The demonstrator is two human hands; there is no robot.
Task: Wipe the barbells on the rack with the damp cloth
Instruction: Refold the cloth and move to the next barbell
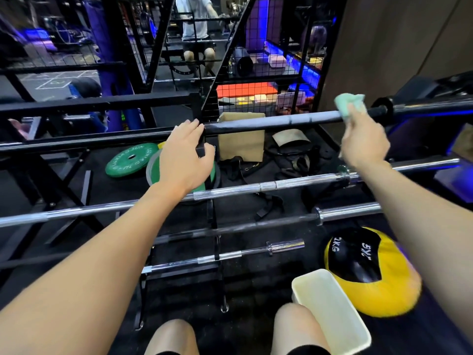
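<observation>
A person looks down at a tiered black rack (210,213) holding several barbells, one above the other, each lying lengthwise from left to right across the view. The top barbell (268,123), dark and matte, is the landmark here. The right hand (364,144) is raised to this bar near its right end, just short of the collar, with its fingers curled round a pale green damp cloth (349,105) pressed against the shaft; the hand is slightly blurred, so how firmly the cloth wraps the bar is hard to tell. The left hand (185,155) reaches to the same bar well to the left of the cloth, where the bar crosses the rack's upright, fingers straight and resting on top, thumb spread, gripping nothing. The two hands are wide apart along the bar.

Since the bar's long axis runs sideways between them, the stretch between the hands probably calls for sliding the cloth leftward along the shaft toward the steadying left hand; the right hand is the one on the job.

Below the top barbell sit a chrome barbell (256,188), a darker one and a short chrome one. Beneath those, on the floor, are a yellow and black medicine ball (384,290) and a white tub (330,311) beside the person's knees. Behind the top barbell lie a green weight plate (128,160) and a cardboard box (240,139)
</observation>
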